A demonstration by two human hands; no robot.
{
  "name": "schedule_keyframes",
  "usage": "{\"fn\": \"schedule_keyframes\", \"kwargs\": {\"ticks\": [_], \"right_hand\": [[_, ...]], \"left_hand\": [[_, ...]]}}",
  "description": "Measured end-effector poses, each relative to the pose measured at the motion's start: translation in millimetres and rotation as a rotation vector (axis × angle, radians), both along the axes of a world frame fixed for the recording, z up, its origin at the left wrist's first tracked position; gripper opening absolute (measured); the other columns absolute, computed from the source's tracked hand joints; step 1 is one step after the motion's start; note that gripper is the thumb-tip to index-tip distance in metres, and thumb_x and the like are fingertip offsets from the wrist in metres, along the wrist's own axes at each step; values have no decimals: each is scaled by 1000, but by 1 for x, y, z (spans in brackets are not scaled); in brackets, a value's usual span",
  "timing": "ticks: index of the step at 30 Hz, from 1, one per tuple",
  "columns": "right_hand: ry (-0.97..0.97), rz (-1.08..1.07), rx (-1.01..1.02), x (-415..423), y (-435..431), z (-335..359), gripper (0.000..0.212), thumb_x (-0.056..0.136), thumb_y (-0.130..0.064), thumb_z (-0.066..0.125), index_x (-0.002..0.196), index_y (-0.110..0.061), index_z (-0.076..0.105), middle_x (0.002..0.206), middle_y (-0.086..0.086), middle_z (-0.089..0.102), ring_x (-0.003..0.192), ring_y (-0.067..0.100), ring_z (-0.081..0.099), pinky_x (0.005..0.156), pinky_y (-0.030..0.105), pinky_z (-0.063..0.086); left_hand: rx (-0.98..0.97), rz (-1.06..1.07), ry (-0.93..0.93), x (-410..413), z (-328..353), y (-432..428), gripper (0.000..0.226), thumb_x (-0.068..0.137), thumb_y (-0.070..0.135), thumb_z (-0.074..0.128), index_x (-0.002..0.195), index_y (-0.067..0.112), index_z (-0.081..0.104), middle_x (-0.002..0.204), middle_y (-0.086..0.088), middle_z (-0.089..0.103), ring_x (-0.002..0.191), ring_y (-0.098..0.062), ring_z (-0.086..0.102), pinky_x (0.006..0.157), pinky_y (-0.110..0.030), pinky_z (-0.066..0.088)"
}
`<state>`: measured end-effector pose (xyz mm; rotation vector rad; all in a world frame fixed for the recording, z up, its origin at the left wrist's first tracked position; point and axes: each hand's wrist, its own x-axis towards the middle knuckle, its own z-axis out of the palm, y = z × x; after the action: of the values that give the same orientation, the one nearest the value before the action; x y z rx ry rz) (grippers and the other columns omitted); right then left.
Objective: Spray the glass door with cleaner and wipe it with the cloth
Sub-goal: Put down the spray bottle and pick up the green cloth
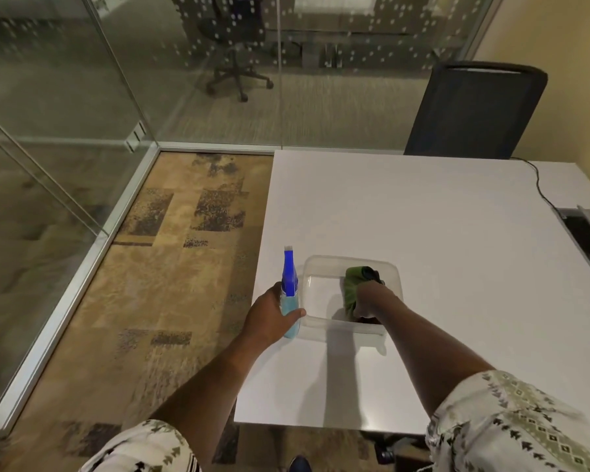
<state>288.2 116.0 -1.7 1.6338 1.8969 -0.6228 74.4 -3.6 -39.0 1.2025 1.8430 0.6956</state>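
Observation:
A spray bottle (289,284) with a blue trigger head and pale blue liquid stands upright near the left edge of the white table (440,240). My left hand (269,316) is wrapped around its body. Just right of it sits a clear plastic tub (317,267). My right hand (368,301) is inside the tub, closed on a green cloth (353,284). The glass door (31,165) runs along the left, with more glass wall (218,80) across the far side.
A black chair (474,110) stands behind the table's far edge. A black cable (542,189) runs over the table to a cable slot (586,233) at the right. Patterned brown carpet (171,267) lies between the table and the glass. Another office chair (239,46) shows beyond the glass.

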Motion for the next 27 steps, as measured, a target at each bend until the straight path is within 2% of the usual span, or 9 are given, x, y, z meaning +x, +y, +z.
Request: {"fn": "schedule_keyframes", "kwargs": {"ticks": [2,5,9,11,15,20,23,27], "right_hand": [[-7,26,32,3,2,7,36,92,-34,65,120,-12,68,123,7,68,116,31,64,87,35,50],[63,16,119,8,10,22,41,86,-45,66,115,-16,70,116,5,70,110,27,66,82,33,51],[185,-9,179,8,32,56,41,88,-50,63,111,-17,73,114,6,71,106,27,65,91,37,56],[220,7,191,6,42,75,43,91,-49,61,115,-15,73,118,8,70,104,26,62,92,36,53],[329,-20,292,-3,58,114,42,92,-50,61,113,-14,72,113,8,69,96,24,57,80,32,44],[538,-79,524,-34,59,169,32,89,-47,67,108,-21,71,105,3,69,91,22,60,69,31,44],[630,-93,647,-64,49,203,36,88,-46,68,113,-20,69,103,4,69,92,26,63,69,31,47],[733,-19,712,-112,24,242,38,90,-45,70,117,-19,65,100,4,66,88,24,60,56,25,41]], "left_hand": [[-3,-13,11,-1,2,-1,68,80,48,82,135,26,48,127,4,64,112,-19,63,97,-38,57],[-18,-35,15,-1,6,-3,74,81,49,81,140,24,45,133,1,63,119,-23,62,100,-39,56],[-52,-61,58,-1,14,-7,82,82,55,77,148,24,38,145,1,57,127,-23,59,98,-26,45],[-53,-74,104,-1,20,-9,88,82,59,74,153,25,34,151,2,52,132,-23,56,101,-27,44],[-11,-104,171,-7,36,-15,92,83,61,72,156,28,29,161,5,41,140,-24,51,111,-38,44],[42,-85,289,-21,61,-30,91,87,66,64,160,30,22,166,5,31,148,-24,42,117,-39,39],[103,-43,306,-35,77,-44,90,90,61,64,161,25,21,168,2,29,152,-22,34,122,-37,33],[189,75,320,-56,107,-68,89,89,57,67,161,25,24,166,1,32,151,-21,36,121,-43,37]]}}
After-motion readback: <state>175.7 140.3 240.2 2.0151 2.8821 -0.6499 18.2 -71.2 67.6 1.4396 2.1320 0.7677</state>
